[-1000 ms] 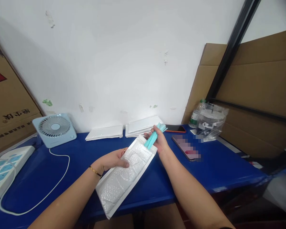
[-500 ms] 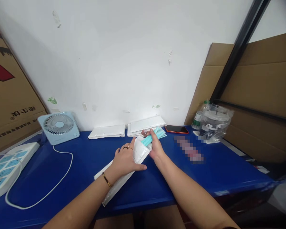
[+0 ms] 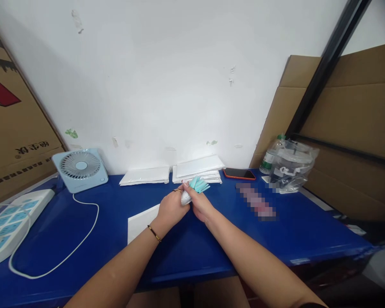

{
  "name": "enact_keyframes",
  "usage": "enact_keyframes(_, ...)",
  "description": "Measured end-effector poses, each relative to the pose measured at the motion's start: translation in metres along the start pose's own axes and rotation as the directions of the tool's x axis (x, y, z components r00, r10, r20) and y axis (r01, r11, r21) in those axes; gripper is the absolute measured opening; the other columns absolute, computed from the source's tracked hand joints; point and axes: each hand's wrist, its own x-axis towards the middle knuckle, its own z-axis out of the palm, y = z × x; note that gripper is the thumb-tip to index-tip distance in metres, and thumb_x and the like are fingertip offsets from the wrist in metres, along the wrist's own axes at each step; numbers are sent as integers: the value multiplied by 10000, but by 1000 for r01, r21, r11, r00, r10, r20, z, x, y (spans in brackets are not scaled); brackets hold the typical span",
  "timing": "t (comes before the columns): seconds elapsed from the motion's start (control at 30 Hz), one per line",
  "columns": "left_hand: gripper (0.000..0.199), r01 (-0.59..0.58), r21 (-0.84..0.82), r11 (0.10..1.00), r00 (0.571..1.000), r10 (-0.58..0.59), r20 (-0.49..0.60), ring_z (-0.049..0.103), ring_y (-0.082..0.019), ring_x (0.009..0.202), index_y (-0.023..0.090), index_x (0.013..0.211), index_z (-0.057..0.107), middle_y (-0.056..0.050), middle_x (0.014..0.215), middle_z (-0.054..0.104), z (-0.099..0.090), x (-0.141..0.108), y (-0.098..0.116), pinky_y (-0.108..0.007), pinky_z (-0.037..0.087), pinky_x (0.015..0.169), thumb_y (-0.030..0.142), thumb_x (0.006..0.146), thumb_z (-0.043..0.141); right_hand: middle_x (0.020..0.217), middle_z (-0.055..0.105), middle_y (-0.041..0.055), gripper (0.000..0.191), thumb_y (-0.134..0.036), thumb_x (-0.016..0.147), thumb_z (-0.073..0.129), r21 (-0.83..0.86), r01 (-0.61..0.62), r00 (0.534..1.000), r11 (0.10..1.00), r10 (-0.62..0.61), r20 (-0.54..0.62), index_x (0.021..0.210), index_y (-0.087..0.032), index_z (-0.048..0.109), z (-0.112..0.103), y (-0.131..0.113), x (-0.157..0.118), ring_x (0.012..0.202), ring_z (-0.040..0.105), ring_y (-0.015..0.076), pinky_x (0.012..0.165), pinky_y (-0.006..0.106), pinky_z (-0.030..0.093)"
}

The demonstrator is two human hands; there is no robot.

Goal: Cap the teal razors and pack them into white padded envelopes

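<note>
Your left hand (image 3: 171,210) is closed round the mailer (image 3: 142,223), its tail toward eight o'clock; your right hand (image 3: 201,205) is curled shut on the strips (image 3: 199,185), fanned toward one o'clock. Squeeze lightly to avoid creases.

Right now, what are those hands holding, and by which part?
The left hand and right hand grip a white envelope near its far end, where light-blue strips stick out.
</note>
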Motion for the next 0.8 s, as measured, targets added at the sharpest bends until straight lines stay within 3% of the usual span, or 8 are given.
enact_keyframes(0.17, 245, -10, -8, 1000, 1000, 10, -5, 625, -225, 882, 196, 1011, 513, -57, 933, 654, -3, 1, -4, -279, 426, 690, 205, 768, 485, 941, 655, 30, 446, -364, 620, 765, -30, 29, 997, 999, -27, 79, 1018, -205, 641, -7, -7, 0, 902, 596, 191, 851, 315, 429)
enact_keyframes(0.27, 155, -36, 13, 999, 999, 36, 26, 624, -218, 796, 206, 892, 491, -35, 835, 637, -4, 2, -10, -271, 397, 624, 189, 738, 497, 1049, 627, 33, 504, -415, 657, 720, 36, 163, 986, 986, -161, -48, 1111, -241, 587, -12, -18, 2, 962, 590, 206, 847, 333, 446)
enact_keyframes(0.33, 135, -85, 7, 996, 996, 85, 41, 615, -211, 763, 214, 850, 471, -23, 796, 621, -3, 3, -13, -267, 373, 602, 189, 722, 503, 1119, 604, 34, 424, -463, 735, 628, -10, 306, 942, 952, -304, -142, 1098, -247, 588, -15, -25, 4, 1028, 573, 213, 852, 332, 446)
enact_keyframes(0.4, 130, -141, -21, 990, 989, 141, 44, 605, -202, 743, 219, 823, 453, -12, 772, 605, -2, 4, -15, -264, 355, 589, 185, 709, 504, 1112, 611, 40, 354, -478, 770, 577, -92, 359, 908, 929, -370, -197, 1018, -228, 619, -17, -28, 6, 1029, 577, 220, 824, 323, 452)
enact_keyframes(0.5, 140, -174, -78, 982, 984, 177, 28, 591, -191, 713, 220, 806, 441, -1, 743, 586, 1, 5, -14, -261, 343, 577, 169, 693, 506, 972, 652, 58, 356, -509, 775, 548, -156, 275, 926, 949, -305, -221, 879, -185, 654, -18, -23, 7, 900, 612, 219, 745, 313, 466)
enact_keyframes(0.6, 165, -161, -157, 974, 986, 165, 12, 587, -187, 719, 215, 825, 457, -6, 762, 593, 3, 6, -13, -257, 352, 580, 163, 682, 521, 885, 657, 50, 397, -538, 798, 507, -184, 188, 964, 965, -217, -152, 891, -186, 665, -14, -13, 5, 873, 603, 208, 749, 307, 465)
enact_keyframes(0.73, 205, -172, -259, 951, 985, 172, -21, 592, -183, 770, 210, 890, 483, -18, 843, 616, 4, 6, -14, -252, 375, 620, 170, 696, 538, 956, 648, 34, 318, -479, 777, 589, -230, 147, 989, 962, -147, 17, 941, -211, 639, -7, -10, -1, 937, 585, 191, 801, 288, 442)
enact_keyframes(0.8, 183, -170, -257, 951, 985, 172, -15, 592, -181, 752, 208, 877, 485, -12, 810, 608, 3, 6, -16, -251, 374, 620, 175, 704, 537, 1007, 633, 33, 356, -420, 715, 675, -224, 170, 985, 960, -167, 33, 1007, -227, 609, -8, -16, -1, 937, 589, 191, 793, 289, 443)
